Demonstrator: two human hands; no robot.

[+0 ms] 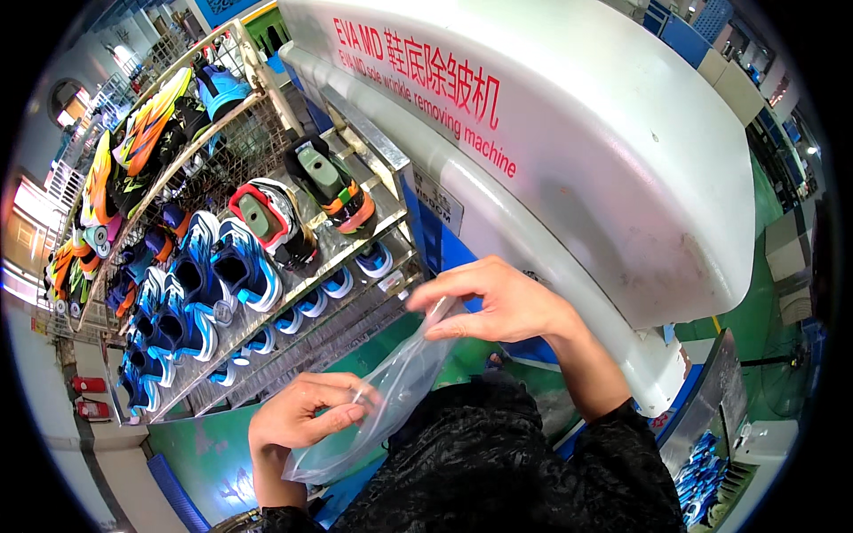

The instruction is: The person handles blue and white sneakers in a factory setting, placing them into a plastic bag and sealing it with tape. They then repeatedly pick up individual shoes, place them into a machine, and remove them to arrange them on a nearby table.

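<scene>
A clear plastic bag [404, 377] hangs slantwise in front of my body, limp and see-through. My right hand [502, 302] pinches its upper end between thumb and fingers. Lower down, my left hand [311, 413] has curled fingers and thumb closed at the bag's side, with some fingertips seen through or behind the film. No object shows inside the bag. Beyond my hands is a metal rack with a shelf [293, 280], where a red, white and black shoe [267, 222] and a black and orange shoe [329, 186] stand with green inserts in them.
Several blue and white shoes [200, 266] line the rack's shelves. A wire basket [240, 142] of colourful shoes rises at the far left. A large white machine housing [569, 133] fills the right side. More blue pieces [702, 480] lie at lower right. The floor [200, 453] is green.
</scene>
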